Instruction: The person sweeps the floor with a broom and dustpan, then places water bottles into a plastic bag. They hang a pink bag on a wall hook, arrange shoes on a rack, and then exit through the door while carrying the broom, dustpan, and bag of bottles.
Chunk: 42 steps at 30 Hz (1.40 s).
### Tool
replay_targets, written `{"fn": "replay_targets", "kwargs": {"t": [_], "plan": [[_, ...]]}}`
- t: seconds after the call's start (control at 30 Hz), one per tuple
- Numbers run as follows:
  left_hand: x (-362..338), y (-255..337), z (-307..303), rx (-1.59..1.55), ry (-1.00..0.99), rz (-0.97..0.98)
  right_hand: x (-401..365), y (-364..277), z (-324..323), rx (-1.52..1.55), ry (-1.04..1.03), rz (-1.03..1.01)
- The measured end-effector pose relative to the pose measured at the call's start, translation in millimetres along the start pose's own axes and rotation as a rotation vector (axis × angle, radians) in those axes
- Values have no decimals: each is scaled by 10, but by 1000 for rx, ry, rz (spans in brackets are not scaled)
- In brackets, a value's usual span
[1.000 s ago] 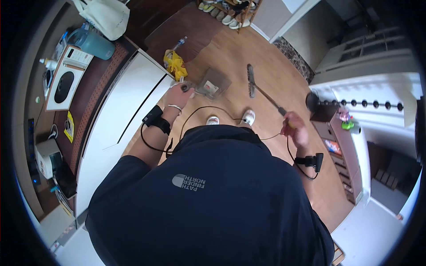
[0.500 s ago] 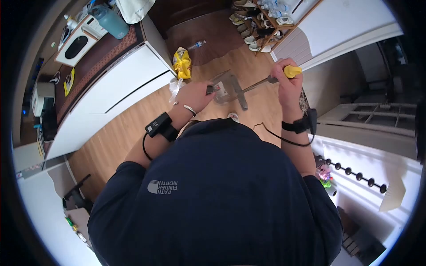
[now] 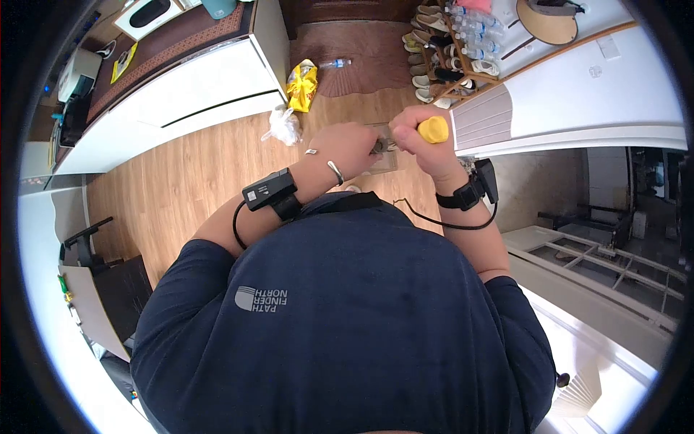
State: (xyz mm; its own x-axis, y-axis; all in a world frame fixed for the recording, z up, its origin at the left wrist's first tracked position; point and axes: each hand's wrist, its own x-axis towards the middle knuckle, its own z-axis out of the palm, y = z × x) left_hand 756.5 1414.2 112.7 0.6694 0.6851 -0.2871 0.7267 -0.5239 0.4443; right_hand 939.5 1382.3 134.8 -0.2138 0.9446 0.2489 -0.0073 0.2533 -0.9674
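My left hand (image 3: 345,148) is closed around the grey-ended handle of a dustpan (image 3: 383,160). The see-through pan lies below, partly covered by both hands. My right hand (image 3: 426,148) grips a long-handled broom by its yellow handle end (image 3: 434,129), which points up at me. Its pole and head are mostly hidden under the hand. The two hands are close together, a small gap between them.
Ahead on the wooden floor (image 3: 195,173) are a yellow bag (image 3: 302,85), a white plastic bag (image 3: 282,126) and a plastic bottle (image 3: 335,64) on a brown mat (image 3: 361,43). A shoe rack (image 3: 463,85) stands at front right, a white cabinet (image 3: 210,87) at left.
My right hand has moved left, towards my left hand, with the broom's handle swung more upright. My left hand has shifted slightly right. The view has turned and tipped somewhat.
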Motion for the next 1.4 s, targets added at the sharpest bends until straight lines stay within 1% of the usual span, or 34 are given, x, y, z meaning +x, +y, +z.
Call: {"fn": "replay_targets", "kwargs": {"t": [0.03, 0.1, 0.2, 0.33, 0.4, 0.43, 0.5, 0.53, 0.6, 0.63, 0.67, 0.73, 0.77, 0.8, 0.87, 0.93, 0.97, 1.0, 1.03, 1.07, 1.13, 1.17, 1.2, 1.23, 1.27, 1.3, 1.33, 1.4], "plan": [[-13, 39, -33, -6, 2, -7, -1, 3, -1, 1, -9, 3], [-53, 93, -118, -41, -43, -41, 11, 13, 14, 40, -114, -17], [-128, 131, -185, -20, -69, -45, 7, -78, 63, 95, -149, -12], [-215, 176, -210, -29, -38, -24, 32, -219, 96, 186, -211, -42], [-232, 219, -212, -87, 22, -60, 51, -285, 135, 204, -130, -15], [-235, 238, -207, -88, 27, -69, 58, -319, 171, 209, -139, -16], [-258, 217, -192, -134, 32, -146, 87, -354, 272, 137, -79, 7], [-296, 172, -174, -129, 36, -153, 109, -328, 303, 143, -85, 2], [-412, 5, -105, -133, -15, -219, 146, -212, 401, 64, -261, 5], [-490, -136, -53, -166, 5, -194, 190, -147, 512, 94, -318, 5], [-591, -274, -20, -162, 7, -202, 218, -133, 596, 100, -322, 1], [-848, -496, -29, -191, 30, -197, 337, -263, 800, 54, -547, 226], [-1005, -584, -40, -233, 99, -198, 438, -237, 838, -182, -582, -88], [-1132, -735, 8, -232, 99, -200, 496, -281, 853, -180, -583, -89], [-1410, -1151, 134, -264, 181, -406, 694, -505, 867, -348, -385, -265], [-1841, -1499, 57, -368, 254, -531, 880, -920, 907, -73, -454, -155], [-2020, -1694, 71, -377, 285, -584, 955, -1066, 1001, -72, -452, -146], [-2153, -1805, 98, -494, 407, -544, 992, -1185, 1043, 164, -622, -246], [-2246, -1885, 156, -548, 422, -566, 988, -1294, 1016, 403, -785, -355], [-2299, -1945, 222, -602, 438, -589, 948, -1471, 963, 404, -779, -355], [-2396, -2156, 217, -618, 313, -813, 904, -1800, 988, 673, -1245, -3], [-2470, -2355, 361, -533, 428, -735, 916, -1853, 1160, 721, -1347, 3], [-2658, -2599, 495, -304, 514, -635, 903, -1877, 1331, 738, -1368, -24], [-2638, -3045, 514, -282, 604, -590, 794, -1914, 1516, 758, -1391, -51], [-2762, -3152, 726, -319, 617, -554, 767, -1929, 1638, 788, -1376, -44], [-2826, -3261, 690, -438, 426, -777, 761, -1945, 1790, 835, -1346, -36], [-2840, -3321, 678, -474, 402, -750, 765, -1949, 1930, 878, -1317, -22], [-2760, -3522, 777, -414, 425, -736, 802, -1951, 2000, 875, -1310, -48]]}}
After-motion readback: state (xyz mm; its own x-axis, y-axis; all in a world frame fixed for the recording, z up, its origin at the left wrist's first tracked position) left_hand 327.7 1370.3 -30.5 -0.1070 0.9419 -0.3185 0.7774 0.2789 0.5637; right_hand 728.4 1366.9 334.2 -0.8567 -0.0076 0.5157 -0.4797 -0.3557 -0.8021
